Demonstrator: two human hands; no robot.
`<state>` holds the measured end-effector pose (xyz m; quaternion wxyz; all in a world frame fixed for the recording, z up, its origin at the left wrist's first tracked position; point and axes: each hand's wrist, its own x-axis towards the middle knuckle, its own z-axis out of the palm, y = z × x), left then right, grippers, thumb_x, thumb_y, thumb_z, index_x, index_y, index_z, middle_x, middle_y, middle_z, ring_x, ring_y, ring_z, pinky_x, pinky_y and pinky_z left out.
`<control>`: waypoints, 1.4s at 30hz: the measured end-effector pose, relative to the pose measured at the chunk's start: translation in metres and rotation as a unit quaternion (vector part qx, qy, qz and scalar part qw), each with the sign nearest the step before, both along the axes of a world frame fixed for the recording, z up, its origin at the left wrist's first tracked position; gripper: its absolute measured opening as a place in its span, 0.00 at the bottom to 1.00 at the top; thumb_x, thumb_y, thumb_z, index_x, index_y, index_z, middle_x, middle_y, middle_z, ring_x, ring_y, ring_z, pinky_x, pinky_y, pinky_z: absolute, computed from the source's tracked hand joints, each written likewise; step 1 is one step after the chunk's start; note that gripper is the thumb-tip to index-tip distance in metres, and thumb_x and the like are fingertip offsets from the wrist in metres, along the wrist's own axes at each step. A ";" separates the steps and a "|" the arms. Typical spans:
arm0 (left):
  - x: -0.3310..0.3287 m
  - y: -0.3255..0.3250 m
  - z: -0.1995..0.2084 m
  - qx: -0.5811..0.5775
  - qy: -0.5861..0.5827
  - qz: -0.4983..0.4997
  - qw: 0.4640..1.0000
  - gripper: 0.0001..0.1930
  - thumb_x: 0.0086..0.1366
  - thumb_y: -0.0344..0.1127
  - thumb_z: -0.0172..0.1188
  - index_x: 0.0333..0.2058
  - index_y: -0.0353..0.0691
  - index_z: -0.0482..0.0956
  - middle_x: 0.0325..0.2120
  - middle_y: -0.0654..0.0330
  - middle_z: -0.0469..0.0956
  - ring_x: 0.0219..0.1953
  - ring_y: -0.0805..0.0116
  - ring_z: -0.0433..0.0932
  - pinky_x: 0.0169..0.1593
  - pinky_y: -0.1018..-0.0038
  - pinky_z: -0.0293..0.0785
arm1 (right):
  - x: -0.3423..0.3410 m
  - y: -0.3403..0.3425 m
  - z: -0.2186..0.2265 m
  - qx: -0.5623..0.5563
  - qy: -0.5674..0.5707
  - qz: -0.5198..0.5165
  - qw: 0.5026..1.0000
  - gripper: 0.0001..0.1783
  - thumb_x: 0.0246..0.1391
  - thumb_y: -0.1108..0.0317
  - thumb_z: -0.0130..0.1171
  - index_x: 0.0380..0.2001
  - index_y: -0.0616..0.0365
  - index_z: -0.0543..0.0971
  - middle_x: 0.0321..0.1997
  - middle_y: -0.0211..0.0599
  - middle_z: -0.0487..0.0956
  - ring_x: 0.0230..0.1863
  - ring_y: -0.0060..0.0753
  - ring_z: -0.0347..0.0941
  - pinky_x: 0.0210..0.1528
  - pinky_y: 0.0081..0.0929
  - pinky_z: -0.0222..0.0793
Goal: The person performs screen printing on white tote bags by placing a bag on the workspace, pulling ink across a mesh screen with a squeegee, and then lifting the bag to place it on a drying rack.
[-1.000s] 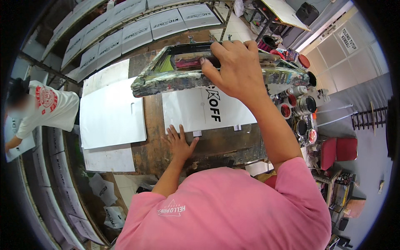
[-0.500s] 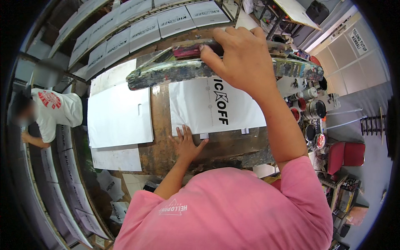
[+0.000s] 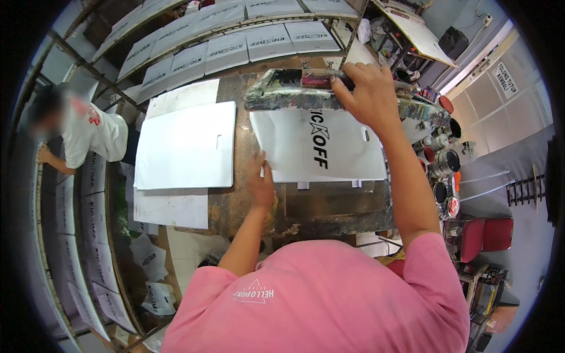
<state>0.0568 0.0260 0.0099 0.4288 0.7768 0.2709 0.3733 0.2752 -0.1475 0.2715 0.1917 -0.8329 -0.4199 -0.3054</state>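
Note:
A paint-crusted screen-printing frame [image 3: 282, 101] is tilted up at the far side of the work table. My right hand [image 3: 371, 97] is closed over its raised edge, beside a dark red bar. Below the frame lies a white die-cut-handle bag [image 3: 288, 144] with black printed lettering. Its near-left edge is lifted off a plain white layer, where my left hand [image 3: 260, 182], slightly blurred, pinches it. Left of this, a stack of blank white bags [image 3: 185, 147] rests on the table.
Racks [image 3: 276, 44] of printed bags stand beyond the table and at the left. A co-worker in a white shirt [image 3: 97, 132] stands by the left rack. Paint cans [image 3: 444, 162] crowd the right side, with a red chair [image 3: 485, 238] nearer. Loose printed bags [image 3: 158, 297] lie lower left.
My left hand has risen from lying flat by the bag's near edge and lifts its left edge. The frame and my right hand have shifted slightly right and nearer as the view moved.

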 end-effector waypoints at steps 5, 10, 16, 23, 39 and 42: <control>-0.070 0.084 -0.015 -0.138 0.010 0.090 0.986 0.20 0.69 0.29 0.60 0.59 0.39 0.83 0.63 0.46 0.77 0.62 0.61 0.79 0.61 0.68 0.74 | -0.006 -0.002 -0.001 -0.009 0.012 -0.009 1.000 0.22 0.60 0.48 0.58 0.35 0.57 0.82 0.30 0.38 0.80 0.39 0.44 0.77 0.49 0.45 0.62; -0.133 0.175 -0.033 -0.079 0.092 0.150 0.981 0.25 0.62 0.29 0.59 0.59 0.38 0.82 0.64 0.39 0.75 0.63 0.54 0.78 0.63 0.67 0.73 | -0.017 -0.008 -0.009 -0.025 0.025 -0.020 0.999 0.21 0.60 0.48 0.59 0.36 0.58 0.83 0.32 0.38 0.81 0.39 0.44 0.77 0.49 0.45 0.62; -0.213 0.305 -0.039 -0.053 0.244 0.229 0.941 0.29 0.60 0.35 0.62 0.61 0.36 0.79 0.59 0.38 0.79 0.59 0.48 0.80 0.62 0.64 0.74 | -0.022 -0.003 -0.003 -0.044 0.030 -0.030 0.998 0.22 0.60 0.49 0.59 0.38 0.59 0.83 0.32 0.40 0.81 0.39 0.44 0.77 0.49 0.45 0.62; -0.144 0.288 -0.009 0.096 0.148 0.212 0.961 0.44 0.68 0.58 0.66 0.72 0.34 0.63 0.61 0.35 0.74 0.67 0.49 0.71 0.68 0.58 0.68 | -0.019 0.007 0.002 0.005 0.021 0.004 1.000 0.28 0.60 0.47 0.58 0.50 0.61 0.80 0.32 0.44 0.81 0.39 0.48 0.77 0.49 0.45 0.63; -0.059 -0.052 -0.043 -0.784 -0.002 -0.078 0.616 0.70 0.55 0.91 0.43 0.77 0.36 0.39 0.76 0.38 0.44 0.77 0.40 0.48 0.76 0.49 0.53 | -0.119 -0.082 -0.263 -0.227 0.345 0.091 0.906 0.22 0.57 0.48 0.67 0.48 0.50 0.82 0.43 0.39 0.81 0.49 0.50 0.77 0.49 0.49 0.75; -0.048 -0.052 -0.049 -0.773 0.046 -0.024 0.633 0.72 0.53 0.92 0.42 0.77 0.34 0.37 0.77 0.38 0.42 0.78 0.39 0.46 0.77 0.49 0.49 | -0.115 -0.081 -0.298 -0.225 0.312 0.092 0.918 0.24 0.54 0.52 0.70 0.51 0.51 0.80 0.46 0.41 0.80 0.50 0.50 0.76 0.51 0.50 0.74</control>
